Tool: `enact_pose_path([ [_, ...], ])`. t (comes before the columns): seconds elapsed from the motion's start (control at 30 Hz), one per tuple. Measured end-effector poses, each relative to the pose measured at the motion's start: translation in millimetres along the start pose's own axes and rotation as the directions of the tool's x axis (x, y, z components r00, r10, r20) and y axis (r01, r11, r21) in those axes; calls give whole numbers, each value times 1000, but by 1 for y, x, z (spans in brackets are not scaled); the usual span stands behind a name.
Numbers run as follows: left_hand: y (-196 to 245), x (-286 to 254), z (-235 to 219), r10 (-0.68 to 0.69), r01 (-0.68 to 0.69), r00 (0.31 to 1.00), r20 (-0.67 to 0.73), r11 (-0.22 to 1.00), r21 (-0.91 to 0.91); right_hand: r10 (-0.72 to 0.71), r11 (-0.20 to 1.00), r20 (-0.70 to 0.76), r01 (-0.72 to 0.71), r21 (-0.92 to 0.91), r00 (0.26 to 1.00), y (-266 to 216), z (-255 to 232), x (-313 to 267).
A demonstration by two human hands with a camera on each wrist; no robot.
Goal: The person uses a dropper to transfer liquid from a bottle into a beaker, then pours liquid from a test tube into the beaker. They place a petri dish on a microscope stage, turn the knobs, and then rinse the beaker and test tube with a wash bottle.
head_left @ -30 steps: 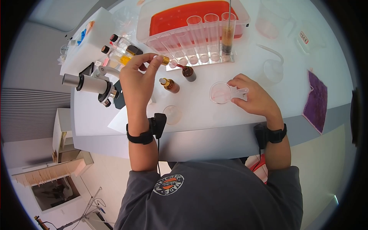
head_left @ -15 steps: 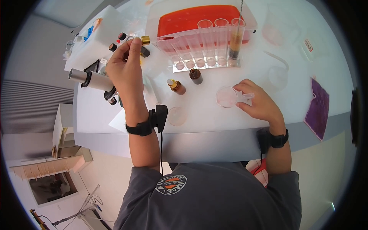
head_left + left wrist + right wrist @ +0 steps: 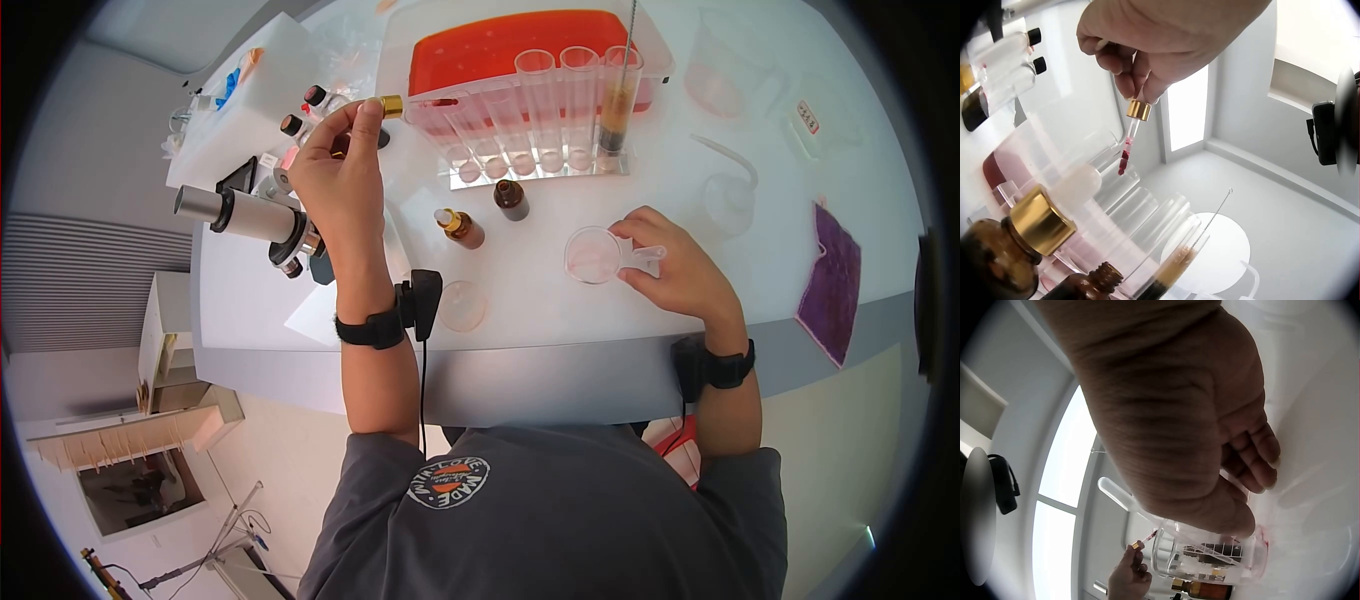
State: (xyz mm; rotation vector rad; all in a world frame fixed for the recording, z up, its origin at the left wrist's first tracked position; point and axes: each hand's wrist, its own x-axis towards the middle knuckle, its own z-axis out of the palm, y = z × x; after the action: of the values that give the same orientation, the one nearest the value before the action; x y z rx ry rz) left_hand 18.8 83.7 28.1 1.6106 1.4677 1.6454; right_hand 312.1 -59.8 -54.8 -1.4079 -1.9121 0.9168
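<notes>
In the head view the left hand [image 3: 340,175] pinches the bulb of a dropper by its gold collar [image 3: 391,106]. The left wrist view shows dark red liquid in its glass tube [image 3: 1127,150], near the mouths of the clear test tubes. Below the rack stands an uncapped brown bottle [image 3: 511,200], beside a brown bottle with a gold dropper cap [image 3: 460,229]. The right hand [image 3: 680,262] grips the handle of a small clear beaker [image 3: 593,255] on the table.
Behind the tube rack [image 3: 540,172] is a tub of red liquid [image 3: 520,45]; one tube [image 3: 614,112] holds brown layers and a metal rod. A microscope [image 3: 250,215] stands left, a wash bottle [image 3: 728,200] and purple cloth [image 3: 830,280] right. A clear dish [image 3: 464,306] lies near the front.
The left hand has lifted the dropper from the open brown bottle and moved it up to the test tubes, first going left, then slightly right. The right hand still holds the beaker.
</notes>
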Motion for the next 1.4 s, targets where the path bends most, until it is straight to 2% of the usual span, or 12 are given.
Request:
enact_pose_path([
  [0.3, 3, -2, 1, -23, 23, 1000, 5, 1000, -5, 13, 1000, 1, -13, -3, 1000, -1, 0, 0],
  [0.67, 1, -1, 1, 14, -14, 1000, 0, 1000, 17, 35, 999, 14, -35, 2, 999, -3, -1, 0],
  [1.4, 2, -2, 2, 40, -40, 999, 0, 999, 37, 5, 1000, 2, -5, -8, 1000, 0, 0, 0],
])
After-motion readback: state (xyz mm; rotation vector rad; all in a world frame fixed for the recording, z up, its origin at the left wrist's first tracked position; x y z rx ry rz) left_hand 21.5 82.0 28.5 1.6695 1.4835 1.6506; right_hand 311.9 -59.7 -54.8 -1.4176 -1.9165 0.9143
